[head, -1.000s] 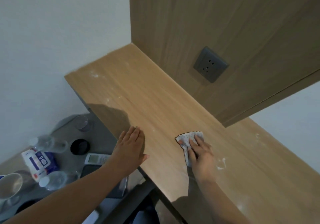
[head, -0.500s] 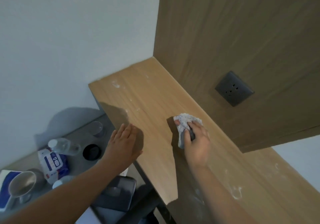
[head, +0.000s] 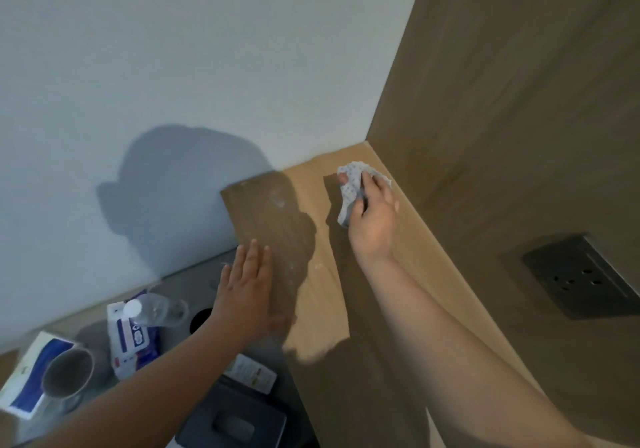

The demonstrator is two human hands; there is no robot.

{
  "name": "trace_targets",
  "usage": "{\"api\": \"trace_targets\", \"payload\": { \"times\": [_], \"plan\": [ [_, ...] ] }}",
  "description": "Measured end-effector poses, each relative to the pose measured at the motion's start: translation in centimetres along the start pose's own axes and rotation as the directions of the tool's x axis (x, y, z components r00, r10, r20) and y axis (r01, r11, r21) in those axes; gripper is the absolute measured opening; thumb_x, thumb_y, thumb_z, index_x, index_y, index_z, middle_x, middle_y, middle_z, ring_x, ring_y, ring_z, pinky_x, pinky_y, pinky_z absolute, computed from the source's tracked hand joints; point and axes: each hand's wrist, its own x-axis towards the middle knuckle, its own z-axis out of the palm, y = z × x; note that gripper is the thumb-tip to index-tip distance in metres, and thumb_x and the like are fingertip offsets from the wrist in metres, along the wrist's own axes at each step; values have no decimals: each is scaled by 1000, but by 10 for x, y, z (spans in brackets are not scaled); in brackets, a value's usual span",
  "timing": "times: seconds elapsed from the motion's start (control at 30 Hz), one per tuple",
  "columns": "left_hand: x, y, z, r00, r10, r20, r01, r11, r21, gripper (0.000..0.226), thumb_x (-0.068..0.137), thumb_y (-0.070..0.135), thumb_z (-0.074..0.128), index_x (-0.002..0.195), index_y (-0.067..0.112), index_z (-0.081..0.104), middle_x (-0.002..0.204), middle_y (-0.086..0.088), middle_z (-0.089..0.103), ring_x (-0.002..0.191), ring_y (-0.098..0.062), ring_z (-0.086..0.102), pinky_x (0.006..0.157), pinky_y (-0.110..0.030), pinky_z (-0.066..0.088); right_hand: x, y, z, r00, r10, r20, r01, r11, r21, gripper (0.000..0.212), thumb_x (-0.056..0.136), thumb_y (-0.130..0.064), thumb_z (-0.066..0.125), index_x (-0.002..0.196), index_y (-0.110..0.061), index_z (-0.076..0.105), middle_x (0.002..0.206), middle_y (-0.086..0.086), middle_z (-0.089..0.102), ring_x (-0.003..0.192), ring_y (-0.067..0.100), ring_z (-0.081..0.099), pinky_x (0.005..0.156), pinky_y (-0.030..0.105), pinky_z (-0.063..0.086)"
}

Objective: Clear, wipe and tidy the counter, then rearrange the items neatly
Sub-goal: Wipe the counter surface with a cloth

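Head view: the right hand [head: 374, 219] is curled round a white dotted cloth [head: 351, 188], fingers and thumb bunching it and holding it down on the wooden counter [head: 322, 291]; the cloth sits at the counter's far right corner, just beside the wood panel [head: 502, 136] and near the white wall [head: 207, 49]; the left hand [head: 247, 295] lies flat with fingers straight and together, holding nothing, its palm on the counter's left edge about midway along; pale smudges [head: 278, 201] show near the far left corner, in shadow; a dark socket [head: 581, 288] is set in the wood panel to the right. Below the left edge runs a lower grey surface [head: 194, 278]; on it lie a clear bottle [head: 152, 309] on its side, touching a wipes pack [head: 133, 340]; a metal cup [head: 67, 376] stands in front of a blue-and-white box [head: 24, 388]; a dark tray [head: 235, 423] sits nearest.
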Motion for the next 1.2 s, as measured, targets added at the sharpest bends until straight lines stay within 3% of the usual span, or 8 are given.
{"api": "trace_targets", "payload": {
  "times": [0.2, 0.3, 0.4, 0.47, 0.83, 1.1, 1.2],
  "plan": [
    [21, 7, 4, 995, -35, 98, 28, 997, 66, 140, 66, 80, 61, 149, 5, -23, 156, -13, -30, 145, -31, -24, 120, -52, -4, 57, -2, 38, 999, 14, 39, -14, 1000, -5, 47, 100, -10, 44, 146, -12, 41, 156, 13, 28, 143, 30, 22, 115, 28, 18],
    [26, 8, 8, 991, -58, 121, 50, 996, 69, 142, 65, 77, 64, 148, 5, -25, 155, -13, -32, 145, -31, -26, 120, -52, -7, 72, 8, 54, 979, -36, 200, 61, 991, -123, 51, 102, -19, 41, 151, -17, 31, 161, 14, 14, 149, 30, 8, 120, 35, 12],
    [26, 8, 10, 988, -71, 135, 62, 996, 66, 142, 65, 75, 66, 148, 7, -27, 154, -12, -34, 144, -30, -29, 120, -50, -9, 79, 20, 67, 908, -80, 411, 239, 905, -352, 53, 103, -28, 35, 154, -23, 22, 163, 7, 7, 150, 27, 0, 119, 47, 5],
    [26, 8, 9, 987, -69, 144, 58, 995, 76, 140, 67, 76, 64, 148, 7, -27, 154, -12, -35, 143, -29, -30, 120, -50, -9, 79, 26, 70, 878, -53, 475, 286, 854, -434, 52, 104, -32, 29, 154, -26, 17, 163, 4, 4, 150, 24, 0, 119, 49, 2],
    [23, 14, 0, 987, -80, 138, 66, 993, 100, 142, 64, 77, 66, 149, 4, -21, 157, -14, -28, 147, -31, -21, 120, -53, -1, 25, 55, 33, 889, 86, 449, 170, 849, -500, 53, 105, -36, 21, 156, -27, 7, 163, 2, -4, 150, 21, -6, 121, 44, -3],
    [12, 15, 3, 993, -73, 96, 69, 997, 39, 127, 76, 73, 58, 151, 5, -18, 159, -12, -22, 148, -32, -15, 120, -54, 3, -37, 85, -12, 901, 164, 401, 77, 850, -521, 53, 105, -36, 23, 155, -27, 9, 163, 3, -2, 150, 21, -5, 121, 43, -2],
    [-5, 24, 11, 998, -10, 56, 10, 1000, -1, 118, 82, 69, 55, 151, 7, -17, 161, -9, -20, 148, -29, -15, 121, -51, 3, -71, 100, -33, 912, 192, 361, 28, 851, -525, 53, 105, -36, 24, 155, -26, 11, 163, 4, 0, 150, 22, -3, 121, 43, 0]
  ]
}}
